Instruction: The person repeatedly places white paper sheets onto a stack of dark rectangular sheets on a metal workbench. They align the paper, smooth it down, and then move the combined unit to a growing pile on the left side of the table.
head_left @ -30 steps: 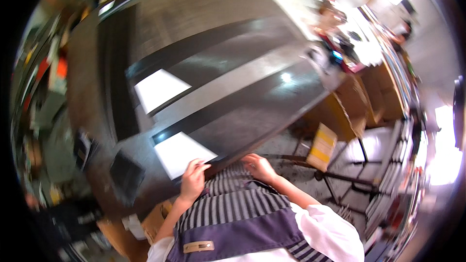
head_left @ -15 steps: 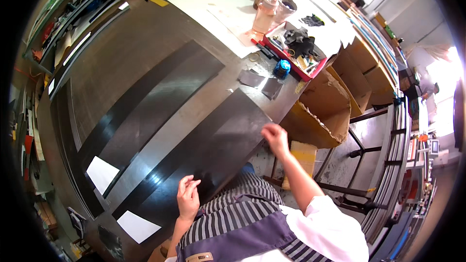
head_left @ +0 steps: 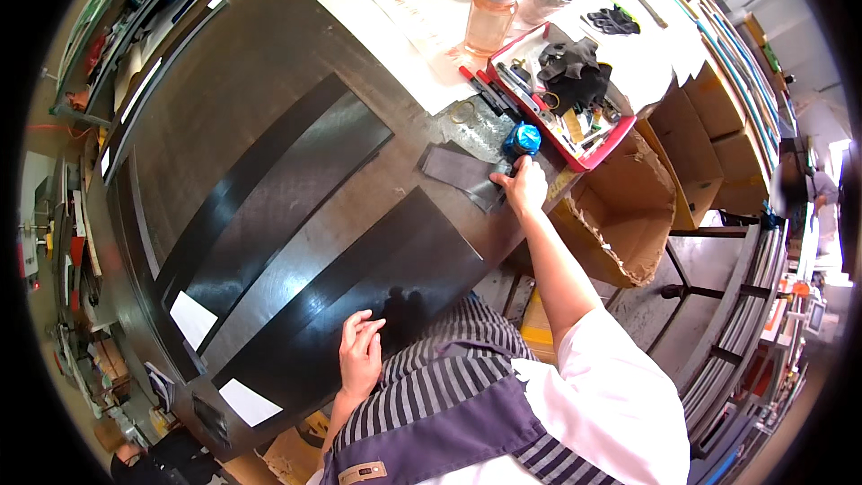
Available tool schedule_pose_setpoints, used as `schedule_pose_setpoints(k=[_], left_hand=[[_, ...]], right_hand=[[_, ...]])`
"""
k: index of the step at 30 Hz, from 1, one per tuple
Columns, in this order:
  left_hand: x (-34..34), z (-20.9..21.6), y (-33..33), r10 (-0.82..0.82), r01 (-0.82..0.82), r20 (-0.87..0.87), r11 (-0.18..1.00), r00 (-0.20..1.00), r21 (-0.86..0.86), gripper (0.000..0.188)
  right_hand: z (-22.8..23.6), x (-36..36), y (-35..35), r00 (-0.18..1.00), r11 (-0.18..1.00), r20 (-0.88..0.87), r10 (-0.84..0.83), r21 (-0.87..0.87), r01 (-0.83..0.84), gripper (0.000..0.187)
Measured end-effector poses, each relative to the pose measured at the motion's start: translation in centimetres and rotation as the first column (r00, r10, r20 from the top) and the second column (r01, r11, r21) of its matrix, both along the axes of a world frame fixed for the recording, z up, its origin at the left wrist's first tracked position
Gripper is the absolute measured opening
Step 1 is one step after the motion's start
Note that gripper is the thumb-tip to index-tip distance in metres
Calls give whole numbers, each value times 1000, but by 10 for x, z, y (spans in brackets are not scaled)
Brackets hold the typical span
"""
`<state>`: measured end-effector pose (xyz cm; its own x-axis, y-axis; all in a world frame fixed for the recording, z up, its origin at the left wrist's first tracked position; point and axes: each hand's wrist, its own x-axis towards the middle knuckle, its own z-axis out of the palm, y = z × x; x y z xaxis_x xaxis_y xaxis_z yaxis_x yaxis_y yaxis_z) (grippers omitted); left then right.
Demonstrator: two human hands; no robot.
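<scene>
Right hand (head_left: 523, 185) at near side of shiny blue round object (head_left: 522, 138) on the table (head_left: 269, 45), just beside red tray (head_left: 596, 158). Can't tell from here if it's gripping. Grey strip (head_left: 458, 168) left of its fingertips. Left hand (head_left: 362, 359) free, fingers loosely curled, slightly apart, by glossy black sheet (head_left: 395, 251).

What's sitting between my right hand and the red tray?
In the head view, a shiny blue object sits between your right hand and the red tray; whether the hand touches it isn't clear.
</scene>
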<state>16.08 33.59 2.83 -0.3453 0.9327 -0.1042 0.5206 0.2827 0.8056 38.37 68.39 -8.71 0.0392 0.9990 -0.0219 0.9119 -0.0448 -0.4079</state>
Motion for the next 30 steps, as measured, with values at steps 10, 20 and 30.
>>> schedule_pose_setpoints(k=[10, 20, 30], left_hand=[[-6, -4, 15, -45, 41, 34, 993, 998, 114, 24], [27, -31, 93, 218, -225, 954, 959, 206, -171, 42], [49, -40, 130, 201, -158, 884, 976, 422, -147, 36]], right_hand=[[20, 5, -7, 897, 1000, -441, 21, 26, -10, 25], [104, -38, -139, 476, 455, -108, 873, 529, -716, 18], [54, 5, -68, 751, 992, -648, 125, 65, -109, 16]])
